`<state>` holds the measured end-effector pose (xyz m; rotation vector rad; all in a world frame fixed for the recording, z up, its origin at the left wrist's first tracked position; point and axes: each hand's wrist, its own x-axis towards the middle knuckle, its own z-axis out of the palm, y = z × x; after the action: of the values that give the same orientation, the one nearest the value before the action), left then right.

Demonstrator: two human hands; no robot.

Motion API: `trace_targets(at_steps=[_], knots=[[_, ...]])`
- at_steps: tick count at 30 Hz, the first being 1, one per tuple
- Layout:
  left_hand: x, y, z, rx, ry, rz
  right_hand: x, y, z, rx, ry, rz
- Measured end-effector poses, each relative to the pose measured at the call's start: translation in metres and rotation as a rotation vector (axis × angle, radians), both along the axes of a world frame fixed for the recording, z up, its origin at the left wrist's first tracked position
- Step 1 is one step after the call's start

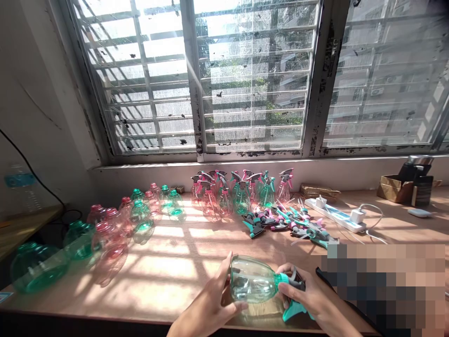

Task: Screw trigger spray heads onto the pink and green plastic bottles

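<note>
The green bottle (252, 281) lay on its side near the front edge of the table (168, 276), with bare wood to its left. It was see-through, with a teal and grey spray top (296, 292). The left hand (210, 304) cupped its fat end. The right hand (310, 297) gripped the spray top.

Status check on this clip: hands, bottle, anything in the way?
Left hand grips spray bottle body. Right hand on its trigger head. Bottle sideways over table edge. Loose trigger heads beyond, apart.

Capless btls (115, 224) L, trigger heads (287, 225) R, sprayers (242, 193) behind, on table (168, 281).
</note>
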<state>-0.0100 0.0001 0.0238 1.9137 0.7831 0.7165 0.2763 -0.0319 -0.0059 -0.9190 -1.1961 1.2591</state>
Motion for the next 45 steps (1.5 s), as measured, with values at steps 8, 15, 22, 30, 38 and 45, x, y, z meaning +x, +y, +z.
trace_targets(at_steps=[8, 15, 22, 30, 38, 45], knots=[[0.001, -0.002, 0.002, -0.072, -0.023, -0.023, -0.001, -0.001, 0.002, 0.017, 0.038, 0.036], [0.002, -0.001, 0.001, -0.034, -0.019, -0.002, 0.001, 0.004, -0.006, -0.017, 0.053, 0.013], [0.0, 0.002, -0.006, -0.023, -0.056, -0.044, -0.001, 0.004, -0.003, -0.004, 0.069, 0.025], [-0.003, 0.0, 0.0, 0.105, 0.086, 0.029, -0.001, 0.001, -0.001, 0.028, 0.022, 0.04], [-0.005, 0.003, -0.006, 0.1, 0.035, -0.029, 0.003, 0.0, -0.002, 0.057, -0.069, 0.081], [-0.004, 0.003, -0.008, 0.061, -0.043, -0.053, 0.003, 0.001, -0.005, 0.058, -0.044, 0.098]])
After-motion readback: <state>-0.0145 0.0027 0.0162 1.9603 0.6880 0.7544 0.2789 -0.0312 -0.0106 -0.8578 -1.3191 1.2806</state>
